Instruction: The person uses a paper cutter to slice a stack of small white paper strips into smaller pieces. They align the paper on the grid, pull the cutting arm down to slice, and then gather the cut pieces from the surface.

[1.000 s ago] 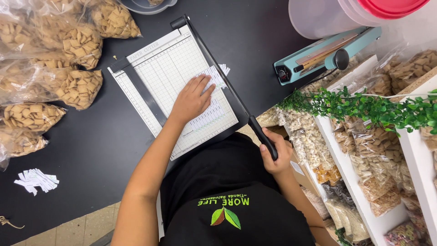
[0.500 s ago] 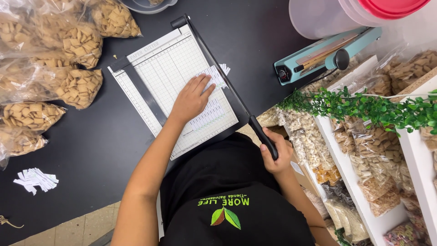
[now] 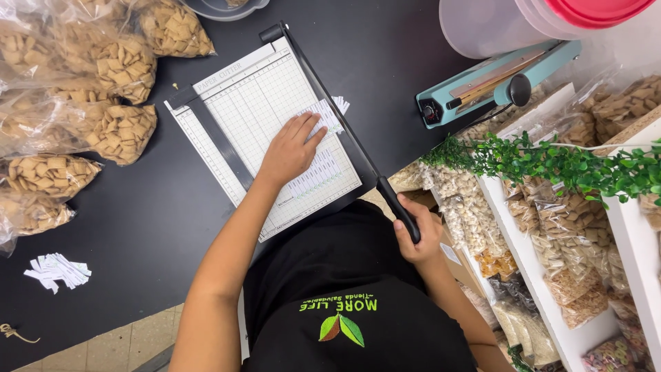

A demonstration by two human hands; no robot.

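Back counter of a small snack shop, as I see it from the head camera.

I read it as a packing spot in a store: clear bags [image 3: 110, 69] of square crackers are heaped on the black counter [image 3: 124, 220], and white shelves [image 3: 523, 227] to the right hold more bagged cereals and grains, trimmed with a fake green vine [image 3: 564, 162]. A teal heat sealer [image 3: 496, 86] sits by a big lidded tub [image 3: 509, 24], the sort used to close such bags. A paper cutter [image 3: 268, 124] with a sheet of small printed labels [image 3: 320, 165] and a pile of cut slips [image 3: 56, 271] lie on the same counter. The floor is beige tile [image 3: 117, 344].
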